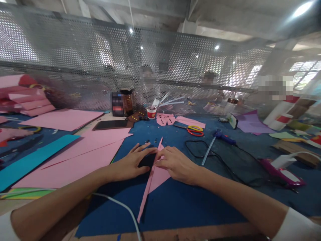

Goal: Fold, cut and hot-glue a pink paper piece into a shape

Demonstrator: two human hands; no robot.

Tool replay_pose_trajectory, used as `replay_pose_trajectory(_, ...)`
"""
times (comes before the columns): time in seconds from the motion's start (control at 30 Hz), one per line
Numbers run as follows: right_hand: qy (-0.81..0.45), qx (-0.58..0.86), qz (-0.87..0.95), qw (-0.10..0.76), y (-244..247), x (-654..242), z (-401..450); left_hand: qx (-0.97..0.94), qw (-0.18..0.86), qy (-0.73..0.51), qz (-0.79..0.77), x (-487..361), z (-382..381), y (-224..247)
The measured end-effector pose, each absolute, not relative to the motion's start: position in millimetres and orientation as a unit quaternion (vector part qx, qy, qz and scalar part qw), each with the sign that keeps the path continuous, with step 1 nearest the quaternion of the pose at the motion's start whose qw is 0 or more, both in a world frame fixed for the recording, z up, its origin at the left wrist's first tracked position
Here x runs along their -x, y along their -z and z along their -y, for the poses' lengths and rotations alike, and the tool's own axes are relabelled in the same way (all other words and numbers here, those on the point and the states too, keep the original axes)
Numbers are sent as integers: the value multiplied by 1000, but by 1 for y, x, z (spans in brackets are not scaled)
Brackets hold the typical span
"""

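A concrete ceiling (160,16) with lit lamps hangs over the room, and a perforated metal screen (82,50) stands behind the blue tabletop (200,207). Large pink sheets (100,160) cover its left part, with a turquoise strip (37,162) across them. The folded pink paper (160,177) lies mid-table between the hands; its long, narrow fold runs from the near edge away and slightly rightward, tip pointing to the far side, a triangular flap spreading to the right. The left hand (136,160) is spread flat, forefinger reaching the fold. The right hand (178,164) bends over the flap; whether it pinches the fold or merely presses it, I cannot tell. Beyond lie a blue glue gun (222,136) and smaller scissors (195,130).
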State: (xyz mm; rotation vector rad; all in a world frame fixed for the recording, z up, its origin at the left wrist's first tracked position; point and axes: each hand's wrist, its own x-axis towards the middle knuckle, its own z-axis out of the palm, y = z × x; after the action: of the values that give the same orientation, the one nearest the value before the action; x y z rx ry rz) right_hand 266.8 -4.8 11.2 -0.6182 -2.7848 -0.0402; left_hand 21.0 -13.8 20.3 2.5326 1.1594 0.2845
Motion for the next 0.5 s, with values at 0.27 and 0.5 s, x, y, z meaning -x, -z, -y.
replay_pose_trajectory(0.27, -9, 179, 973, 148, -16, -264, 21, -900, 158, -108, -392, -17, 9, -11)
replay_pose_trajectory(0.5, 1, 160, 977, 141, -20, -262, 27, -896, 156, -103, -403, -17, 9, -11)
